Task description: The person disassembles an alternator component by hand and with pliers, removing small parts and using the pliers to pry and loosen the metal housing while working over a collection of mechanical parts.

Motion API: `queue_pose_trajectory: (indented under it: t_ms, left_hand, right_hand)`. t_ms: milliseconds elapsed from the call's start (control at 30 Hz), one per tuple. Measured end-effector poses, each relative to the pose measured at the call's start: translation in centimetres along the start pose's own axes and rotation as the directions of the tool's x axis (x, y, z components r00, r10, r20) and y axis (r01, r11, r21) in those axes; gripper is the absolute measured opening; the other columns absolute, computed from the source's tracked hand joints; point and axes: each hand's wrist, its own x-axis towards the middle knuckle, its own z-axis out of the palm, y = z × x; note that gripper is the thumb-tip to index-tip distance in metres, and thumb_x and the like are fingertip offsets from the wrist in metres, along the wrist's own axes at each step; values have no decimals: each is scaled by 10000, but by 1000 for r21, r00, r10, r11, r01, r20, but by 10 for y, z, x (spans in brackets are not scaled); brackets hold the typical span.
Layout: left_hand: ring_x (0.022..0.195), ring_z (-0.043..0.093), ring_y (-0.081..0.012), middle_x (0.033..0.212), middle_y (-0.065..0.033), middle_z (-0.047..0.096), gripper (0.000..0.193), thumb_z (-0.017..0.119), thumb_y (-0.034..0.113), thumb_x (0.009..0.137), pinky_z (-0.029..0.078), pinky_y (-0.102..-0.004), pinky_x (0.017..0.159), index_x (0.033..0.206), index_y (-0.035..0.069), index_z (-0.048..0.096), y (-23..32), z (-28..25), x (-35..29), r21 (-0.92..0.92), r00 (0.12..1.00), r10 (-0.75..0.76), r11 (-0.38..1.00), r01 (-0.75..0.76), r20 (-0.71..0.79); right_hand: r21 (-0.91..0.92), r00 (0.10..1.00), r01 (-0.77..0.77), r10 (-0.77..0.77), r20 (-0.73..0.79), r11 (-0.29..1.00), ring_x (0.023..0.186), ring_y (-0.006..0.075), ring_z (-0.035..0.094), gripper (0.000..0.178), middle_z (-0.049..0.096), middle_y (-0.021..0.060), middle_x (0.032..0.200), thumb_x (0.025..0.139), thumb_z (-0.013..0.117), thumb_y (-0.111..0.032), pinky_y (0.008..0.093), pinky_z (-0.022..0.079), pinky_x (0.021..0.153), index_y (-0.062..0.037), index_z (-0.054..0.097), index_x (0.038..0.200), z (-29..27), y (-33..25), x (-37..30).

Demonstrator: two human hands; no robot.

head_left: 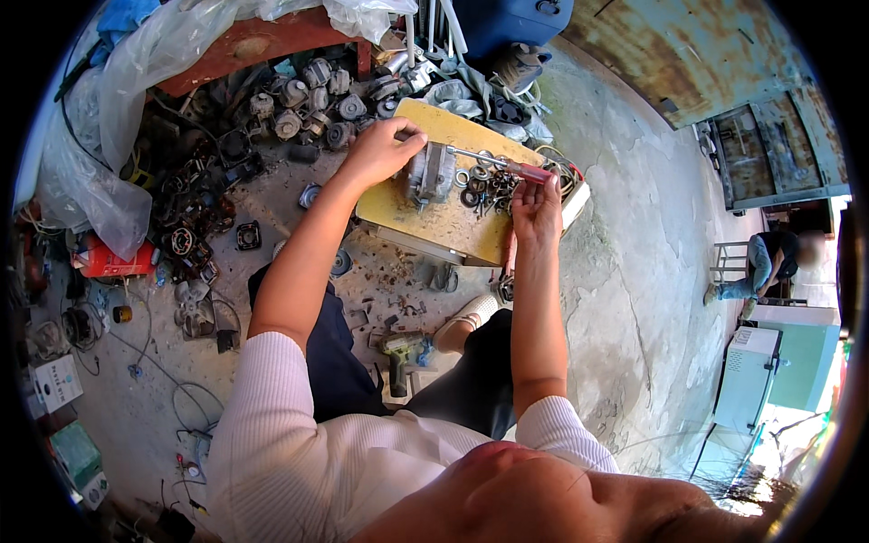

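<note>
A small grey electric motor (433,174) rests on a yellow-topped low stand (398,204) in front of me. My left hand (385,149) is closed at the motor's upper left end, thumb and fingers pressed together there; the exact part gripped is partly hidden. In my right hand (537,213) is a screwdriver (527,170) with a red handle, held by thumb and fingers. Its metal shaft points left, with the tip at the motor's right side. Rings, bolts and other small metal parts (487,187) lie heaped on the stand beneath the screwdriver.
Several used motors (317,100) are piled on the floor beyond the stand, under clear plastic sheeting (122,109). A cordless drill (398,357) lies between my feet. Cables (186,389) and a red container (113,257) are at left. Another person (769,262) sits far right.
</note>
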Motion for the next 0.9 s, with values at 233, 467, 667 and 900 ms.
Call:
queue_pose_trajectory:
  t_ms: [233, 467, 667, 900]
  left_hand:
    - [948, 647, -167, 1019, -126, 697, 400, 658, 325, 953, 501, -329, 785, 1213, 25, 610, -4, 6, 5, -215, 996, -86, 972, 90, 29]
    - [869, 608, -142, 972, -93, 668, 469, 668, 307, 950, 479, -297, 751, 1298, 15, 551, -9, 7, 13, -94, 992, -124, 988, 126, 21]
    - [868, 607, -129, 960, -87, 669, 483, 681, 325, 940, 478, -292, 746, 1282, 4, 568, 0, 8, 3, -298, 994, -96, 948, 108, 55]
    - [945, 615, -157, 1048, -107, 670, 514, 671, 353, 939, 478, -308, 817, 1313, 19, 559, -3, 6, 8, -339, 981, -167, 921, 191, 98]
  right_hand:
    - [8, 996, 22, -23, 87, 1000, 1058, 173, 594, 300, 620, 23, 1181, 993, 616, -224, 358, 490, 951, -182, 572, 1287, -6, 4, 8]
    - [-58, 999, -18, 20, 29, 998, 1063, 158, 588, 361, 597, -4, 1207, 1001, 603, -238, 366, 477, 930, -188, 508, 1345, 0, 3, -5]
    - [-36, 997, -10, 13, 77, 999, 1025, 156, 595, 320, 604, 0, 1174, 996, 611, -250, 358, 476, 914, -184, 515, 1294, -5, 3, -2]
    - [-29, 997, 36, -34, 72, 999, 1010, 155, 602, 280, 618, -12, 1119, 957, 677, -268, 335, 484, 875, -166, 534, 1175, 3, 4, -10]
